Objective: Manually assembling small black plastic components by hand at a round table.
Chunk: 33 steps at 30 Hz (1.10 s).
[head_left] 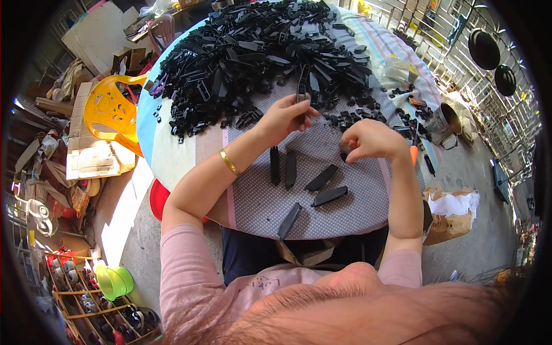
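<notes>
My left hand (pixel 287 119) is closed around a long black plastic part (pixel 302 83) with an open, frame-like end that points away from me. To its right my right hand (pixel 375 141) is held over the tabletop with its fingers curled into a pinch. A small black piece (pixel 344 156) shows at those fingertips; its exact shape is too small to tell. On the cloth below my hands lie several long black plastic pieces (pixel 330 196), apart from one another. Beyond my hands spreads a large heap of black plastic parts (pixel 247 57).
A patterned cloth covers the round table (pixel 253 201). Smaller black pieces (pixel 356 118) lie along the heap's near edge. At the right stand a metal mug (pixel 444 123) and an orange-handled tool (pixel 414 154). A yellow plastic chair (pixel 109 109) is left of the table, a paper bag (pixel 451 221) right.
</notes>
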Motion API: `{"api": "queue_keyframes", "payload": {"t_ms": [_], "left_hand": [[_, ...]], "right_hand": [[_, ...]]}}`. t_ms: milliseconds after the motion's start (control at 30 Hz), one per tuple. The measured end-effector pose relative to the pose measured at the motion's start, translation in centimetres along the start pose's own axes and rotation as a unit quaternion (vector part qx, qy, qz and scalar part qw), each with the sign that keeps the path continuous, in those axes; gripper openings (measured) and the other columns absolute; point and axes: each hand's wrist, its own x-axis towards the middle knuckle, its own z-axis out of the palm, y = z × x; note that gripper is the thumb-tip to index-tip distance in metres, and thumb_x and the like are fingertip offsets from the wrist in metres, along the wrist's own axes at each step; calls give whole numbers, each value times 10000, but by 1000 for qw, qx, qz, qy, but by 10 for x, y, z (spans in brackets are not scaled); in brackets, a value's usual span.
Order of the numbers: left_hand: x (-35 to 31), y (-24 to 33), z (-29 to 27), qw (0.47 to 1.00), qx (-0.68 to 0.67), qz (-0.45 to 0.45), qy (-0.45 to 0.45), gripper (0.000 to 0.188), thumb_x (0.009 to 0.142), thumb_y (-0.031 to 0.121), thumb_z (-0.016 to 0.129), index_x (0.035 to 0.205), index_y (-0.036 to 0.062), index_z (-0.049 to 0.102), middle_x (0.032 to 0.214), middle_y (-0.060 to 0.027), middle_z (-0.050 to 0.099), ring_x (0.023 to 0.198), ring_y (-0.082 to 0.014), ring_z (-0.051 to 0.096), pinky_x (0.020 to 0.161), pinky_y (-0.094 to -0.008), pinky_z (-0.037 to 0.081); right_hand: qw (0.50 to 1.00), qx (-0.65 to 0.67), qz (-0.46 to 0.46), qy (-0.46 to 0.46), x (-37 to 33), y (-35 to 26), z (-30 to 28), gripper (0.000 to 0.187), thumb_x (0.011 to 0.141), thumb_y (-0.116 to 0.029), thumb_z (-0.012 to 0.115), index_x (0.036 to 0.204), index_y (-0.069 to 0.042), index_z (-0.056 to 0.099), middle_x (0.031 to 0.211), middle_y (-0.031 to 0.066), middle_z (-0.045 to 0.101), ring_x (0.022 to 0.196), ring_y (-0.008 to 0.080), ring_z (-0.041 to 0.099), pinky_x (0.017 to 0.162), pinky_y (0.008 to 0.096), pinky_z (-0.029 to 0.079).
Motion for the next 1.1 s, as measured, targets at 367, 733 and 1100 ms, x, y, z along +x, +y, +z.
{"api": "queue_keyframes", "payload": {"t_ms": [367, 733, 1100], "left_hand": [[-14, -5, 22, 978, 190, 27, -77, 240, 954, 189, 392, 1129, 32, 438, 849, -60, 569, 655, -98, 524, 545, -206, 425], [-22, -8, 31, 997, 34, 18, -69, 335, 965, 196, 344, 1258, 34, 367, 911, -100, 543, 757, -196, 582, 646, -297, 490], [-26, -6, 32, 997, -26, 8, -72, 273, 969, 194, 326, 1176, 47, 424, 873, -83, 532, 691, -157, 550, 579, -261, 453]], "right_hand": [[866, 295, -38, 403, 23, -2, 17, 96, 736, -19, 674, 789, 27, 608, 695, 12, 617, 640, 49, 551, 572, 198, 442], [830, 111, -57, 544, 29, -27, 29, 79, 712, -47, 645, 724, -8, 578, 662, 124, 586, 578, 259, 591, 509, 318, 469], [814, 99, -116, 560, 38, -26, 40, 98, 741, -51, 622, 793, -9, 551, 703, 131, 579, 623, 305, 575, 559, 377, 457]]}}
